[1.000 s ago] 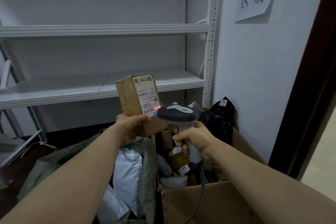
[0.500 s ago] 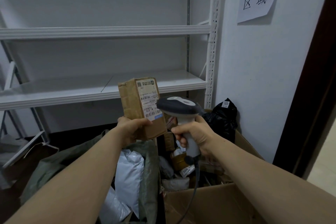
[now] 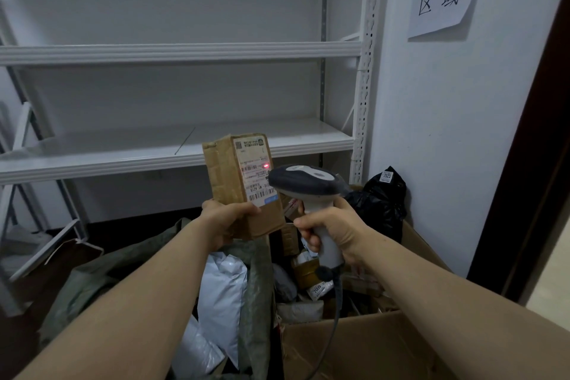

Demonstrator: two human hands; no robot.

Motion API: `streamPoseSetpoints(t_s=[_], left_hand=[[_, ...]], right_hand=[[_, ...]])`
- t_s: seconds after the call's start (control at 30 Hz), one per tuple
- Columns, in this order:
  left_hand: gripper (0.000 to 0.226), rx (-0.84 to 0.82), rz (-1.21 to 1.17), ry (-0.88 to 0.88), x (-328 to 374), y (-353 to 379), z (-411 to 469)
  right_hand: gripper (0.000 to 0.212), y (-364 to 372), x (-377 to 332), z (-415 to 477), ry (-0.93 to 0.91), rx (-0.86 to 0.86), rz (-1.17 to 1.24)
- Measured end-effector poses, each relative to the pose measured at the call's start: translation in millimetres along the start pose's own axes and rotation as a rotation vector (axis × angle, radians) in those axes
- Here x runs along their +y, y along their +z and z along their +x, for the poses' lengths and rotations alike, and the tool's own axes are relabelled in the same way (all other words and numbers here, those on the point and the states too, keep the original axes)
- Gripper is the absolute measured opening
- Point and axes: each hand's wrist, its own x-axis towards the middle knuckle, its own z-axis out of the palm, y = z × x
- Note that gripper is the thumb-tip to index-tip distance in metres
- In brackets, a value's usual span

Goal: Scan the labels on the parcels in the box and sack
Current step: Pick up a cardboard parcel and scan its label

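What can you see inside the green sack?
Several white plastic mailers show in the open mouth of the green sack. Anything deeper is hidden by them and by the sack's cloth.

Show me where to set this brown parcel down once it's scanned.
The lower shelf board shows bare from the slanted left brace to the perforated upright, just behind the brown parcel. Crowded: the cardboard box is heaped with parcels, and the green sack holds white bags.
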Motion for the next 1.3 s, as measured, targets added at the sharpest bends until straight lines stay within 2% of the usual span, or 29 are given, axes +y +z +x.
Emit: streamPoseSetpoints(t_s=[0.13, 0.3, 0.53, 0.67, 0.87, 1.0, 1.13, 1.3], left_hand=[[0.085, -0.007, 0.017, 0.007, 0.4, 0.9, -1.7], [0.083, -0.021, -0.016, 0.003, 1.7, 0.1, -3.7], [0.066, -0.017, -0.077, 0.003, 2.5, -4.5, -2.7], [0.065, -0.017, -0.093, -0.003, 2.1, -5.0, -1.3], [0.072, -0.016, -0.101, 0.001, 1.0, -7.1, 2.3], [0.090, 0.001, -0.099, -0.008, 0.7, -8.5, 2.1], [0.067, 0.005, -0.055, -0.009, 3.2, -5.1, -5.9], [0.062, -0.006, -0.053, -0.009, 3.8, -3.7, -8.9]], right_hand=[[0.015, -1.6, -0.8, -1.5, -0.006, -0.013, -0.014], [0.017, -0.2, -1.0, 2.0, -0.020, -0.015, -0.016], [0.012, -6.5, 8.4, 4.8, 0.049, 0.046, -0.070], [0.017, -8.2, 8.9, 4.0, 0.069, 0.029, -0.103], [0.021, -8.7, 6.5, 5.4, 0.077, -0.012, -0.139], [0.021, -10.0, 8.4, 3.9, 0.087, -0.005, -0.147], [0.014, -9.0, 8.9, 5.4, 0.083, -0.002, -0.137], [0.014, -7.7, 9.3, 7.3, 0.092, -0.007, -0.142]])
